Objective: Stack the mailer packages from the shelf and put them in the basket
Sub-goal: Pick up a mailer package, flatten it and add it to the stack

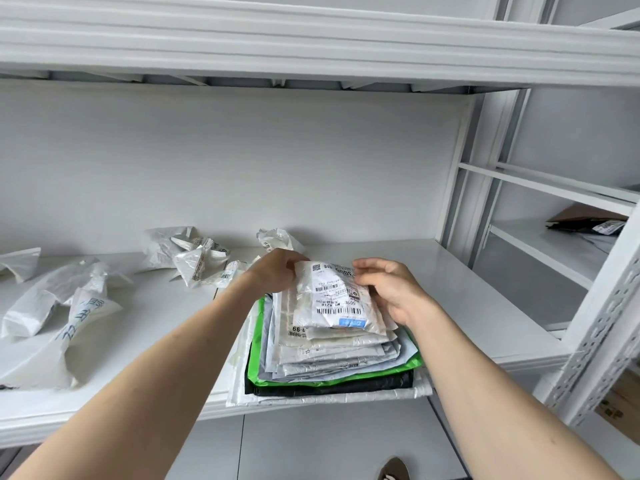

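Foot (394, 470): on the floor under the shelf, at the bottom edge.
Stack (332, 358): flat mailers at the front edge of the shelf (485, 306), white at the bottom, then black, green and grey-white ones.
Top mailer (337, 296): white, barcode label up, lying on the stack.
Left hand (273, 271): fingers curled, pinching its far left corner.
Right hand (391, 289): fingers pinching its right edge.
Loose mailers (194, 258): crumpled, on the shelf's left and rear.
Basket: not in view.
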A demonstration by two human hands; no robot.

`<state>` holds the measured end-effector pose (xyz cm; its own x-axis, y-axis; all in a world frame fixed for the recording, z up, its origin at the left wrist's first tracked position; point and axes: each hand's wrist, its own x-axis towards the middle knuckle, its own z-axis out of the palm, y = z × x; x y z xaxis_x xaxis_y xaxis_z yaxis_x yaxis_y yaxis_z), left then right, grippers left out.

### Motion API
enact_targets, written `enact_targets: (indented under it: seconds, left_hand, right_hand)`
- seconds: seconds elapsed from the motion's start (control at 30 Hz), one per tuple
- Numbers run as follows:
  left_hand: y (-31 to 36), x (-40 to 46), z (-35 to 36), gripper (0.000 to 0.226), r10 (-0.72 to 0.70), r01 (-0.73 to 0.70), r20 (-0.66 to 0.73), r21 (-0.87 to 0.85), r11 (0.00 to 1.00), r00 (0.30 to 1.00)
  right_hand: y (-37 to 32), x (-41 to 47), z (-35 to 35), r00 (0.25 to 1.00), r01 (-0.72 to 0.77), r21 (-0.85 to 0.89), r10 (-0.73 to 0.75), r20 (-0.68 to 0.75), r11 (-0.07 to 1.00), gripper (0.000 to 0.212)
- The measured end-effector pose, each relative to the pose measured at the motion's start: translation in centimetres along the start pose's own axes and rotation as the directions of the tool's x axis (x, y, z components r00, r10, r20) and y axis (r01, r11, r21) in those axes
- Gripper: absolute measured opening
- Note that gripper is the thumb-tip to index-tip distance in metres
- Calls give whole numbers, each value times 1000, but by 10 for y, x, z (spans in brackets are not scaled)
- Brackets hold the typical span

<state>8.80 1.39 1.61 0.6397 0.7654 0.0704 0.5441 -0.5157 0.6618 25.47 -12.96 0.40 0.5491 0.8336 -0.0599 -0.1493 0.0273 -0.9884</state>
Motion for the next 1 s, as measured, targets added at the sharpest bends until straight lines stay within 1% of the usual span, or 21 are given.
enact_targets:
  seconds: [0.03,0.07,0.13,0.23,0.27,0.3,0.37,0.43,0.47,0.5,0.57,0.6,0.67,0.73,0.77,0.87,0.93,1.0]
  left_hand:
    - [1,0,-1,55,9,-9,-25,22,1000,1000]
    - [3,-1,-3,53,6,-6,-44,6,1000,999]
    - [7,1,-8,48,2,-9,-54,-124,992,999]
    - [13,-1,-9,37,-10,-3,-64,-201,980,998]
    - [16,-4,-8,33,-16,4,-65,-194,981,998]
    - [19,-7,-6,30,0,-10,-83,-129,992,997]
    - [27,-13,-2,31,42,-41,-88,13,999,995]
    - [34,-17,6,33,69,-61,-78,96,993,995]
    - [38,-18,11,34,83,-75,-61,122,990,995]
    - [42,-19,18,34,108,-100,-46,138,985,993]
    - [43,-19,32,33,140,-134,-26,159,978,990]
    - [42,-20,38,32,142,-139,-9,166,976,990]
    - [33,-21,50,37,133,-141,51,192,971,990]
    - [22,-24,57,52,123,-144,103,234,962,987]
    - [17,-25,58,56,108,-134,115,251,959,987]
    - [8,-28,63,55,27,-73,147,318,945,989]
    - [2,-30,67,56,-6,-45,155,325,945,988]
    - [-6,-33,72,55,-19,-21,142,279,960,990]
  right_hand:
    - [2,1,1,1000,10,-40,-10,6,999,32]
    - [4,2,1,1000,23,-85,-22,5,996,33]
    - [5,4,3,998,61,-167,-62,2,984,35]
    - [3,6,9,992,127,-236,-129,9,963,34]
    - [3,8,10,989,143,-268,-149,-3,953,35]
    - [3,9,11,986,154,-315,-168,-17,937,35]
    - [2,11,12,979,158,-448,-199,-46,880,34]
    - [1,12,15,973,150,-621,-228,-47,769,31]
    - [-1,11,17,969,148,-721,-246,-32,677,30]
    - [-4,9,21,961,159,-812,-277,-3,561,30]
    - [-7,5,29,930,247,-906,-346,123,343,33]
    - [-7,4,32,915,299,-915,-352,195,270,36]
    - [0,1,36,911,350,-919,-293,290,179,43]
    - [12,2,36,934,330,-936,-185,306,119,48]
    - [20,3,36,948,305,-946,-132,291,105,51]
    - [37,2,38,972,233,-966,-20,233,110,60]
    - [46,0,40,976,215,-972,1,216,90,62]
    - [53,-1,43,978,206,-976,9,207,67,64]
